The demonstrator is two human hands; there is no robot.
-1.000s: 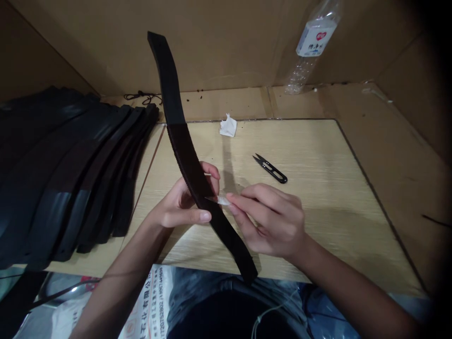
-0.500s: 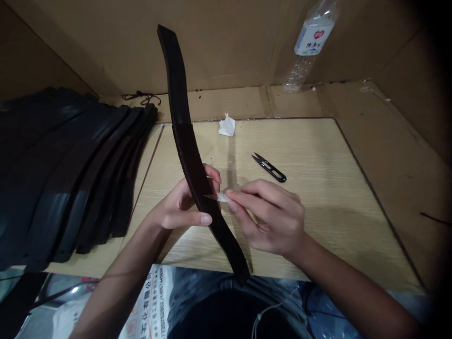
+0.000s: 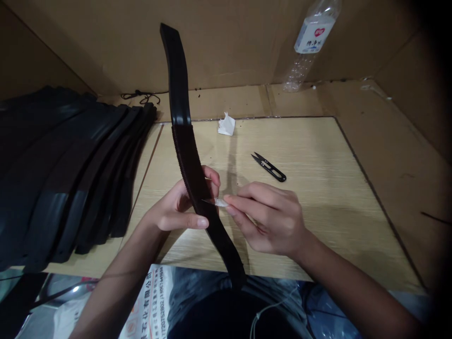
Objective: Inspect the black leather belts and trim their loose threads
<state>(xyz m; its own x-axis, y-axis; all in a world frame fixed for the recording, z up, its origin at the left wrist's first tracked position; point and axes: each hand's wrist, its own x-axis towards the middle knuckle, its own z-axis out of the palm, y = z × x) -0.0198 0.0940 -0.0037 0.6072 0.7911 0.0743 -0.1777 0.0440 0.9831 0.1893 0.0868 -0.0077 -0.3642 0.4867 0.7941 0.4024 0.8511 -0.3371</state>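
A long, curved black strip (image 3: 179, 89) with a dark brown stitched sleeve (image 3: 189, 160) round its middle slants across the view. My left hand (image 3: 183, 202) is closed round it just at the sleeve's lower end, thumb on the near face and fingers behind. Pinched between the fingertips of my right hand (image 3: 270, 216) is a small pointed blade (image 3: 220, 202) with white wrapping at its held end. Its thin tip reaches the strip close to the sleeve's lower edge; whether it touches cannot be made out.
Several similar black strips (image 3: 70, 179) lie side by side at the left. Black thread snips (image 3: 269, 167) and a crumpled white paper scrap (image 3: 226, 124) rest on the table (image 3: 318, 202). A clear bottle (image 3: 314, 35) leans at the cardboard back wall (image 3: 226, 42).
The strip has tilted slightly, its lower end shifting left. My right hand and the blade have moved a little left and down along it.
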